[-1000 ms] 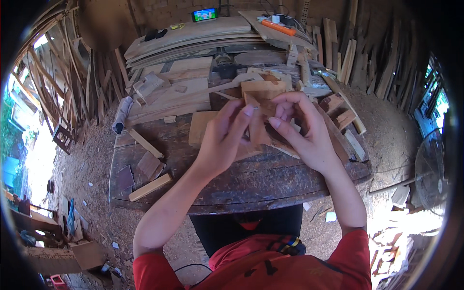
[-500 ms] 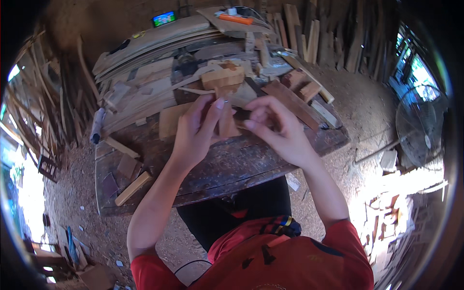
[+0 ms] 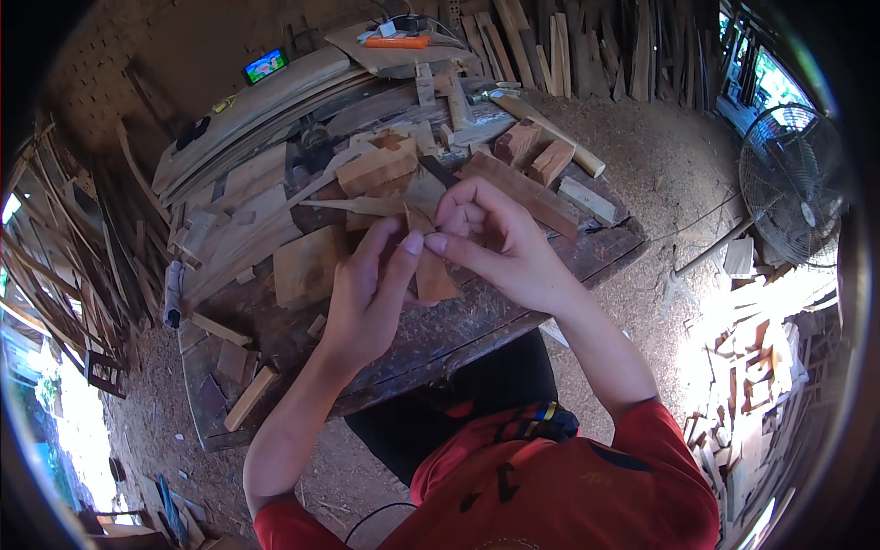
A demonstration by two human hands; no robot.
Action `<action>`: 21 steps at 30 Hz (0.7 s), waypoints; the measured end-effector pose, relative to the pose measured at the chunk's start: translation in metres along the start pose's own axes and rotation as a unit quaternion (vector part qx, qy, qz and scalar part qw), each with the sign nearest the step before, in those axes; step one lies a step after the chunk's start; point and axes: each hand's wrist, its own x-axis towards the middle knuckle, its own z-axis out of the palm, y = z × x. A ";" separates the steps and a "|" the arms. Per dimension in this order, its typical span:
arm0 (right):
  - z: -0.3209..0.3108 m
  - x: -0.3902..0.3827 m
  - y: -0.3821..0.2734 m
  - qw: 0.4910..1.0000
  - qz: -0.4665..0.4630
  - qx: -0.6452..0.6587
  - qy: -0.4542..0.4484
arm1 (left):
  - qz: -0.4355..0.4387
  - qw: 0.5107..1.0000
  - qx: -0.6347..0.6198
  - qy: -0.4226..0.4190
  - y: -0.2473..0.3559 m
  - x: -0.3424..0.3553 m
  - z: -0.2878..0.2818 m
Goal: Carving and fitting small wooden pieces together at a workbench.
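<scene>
My left hand (image 3: pixel 367 298) is closed around a small, flat piece of light-brown wood (image 3: pixel 435 277), which stands tilted between thumb and fingers over the front of the workbench (image 3: pixel 495 298). My right hand (image 3: pixel 500 243) meets it from the other side. Its thumb and forefinger are pinched against the wood's upper part, close to my left thumb tip. Whatever lies within that pinch is too small and covered to name. Just beyond my hands sit a chunky wood block (image 3: pixel 378 170) and a narrow tapered stick (image 3: pixel 353 205).
Offcuts crowd the bench, among them a broad board piece (image 3: pixel 307 266) and reddish blocks (image 3: pixel 520 142). Stacked planks (image 3: pixel 266 105) carry a lit phone (image 3: pixel 266 66) at the back, near an orange power strip (image 3: pixel 397 42). A standing fan (image 3: pixel 790 183) is on the right.
My right hand has come closer to my left, its fingertips now against the wood. The dark flat thing seen in its fingers earlier is hidden. The whole view has tilted and shifted.
</scene>
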 end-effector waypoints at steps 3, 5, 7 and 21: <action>-0.004 -0.004 -0.001 0.999 0.015 0.031 0.002 | 0.003 1.000 0.017 -0.017 -0.002 0.002 0.002; -0.006 -0.009 0.002 0.999 0.022 0.024 0.013 | 0.000 0.999 0.024 -0.030 -0.003 0.004 0.004; -0.007 -0.013 0.006 0.999 0.012 0.003 0.029 | -0.007 0.999 0.018 -0.038 -0.004 0.005 0.008; 0.002 -0.036 0.016 0.978 -0.082 -0.143 0.130 | -0.021 0.997 0.055 -0.050 -0.022 0.001 0.006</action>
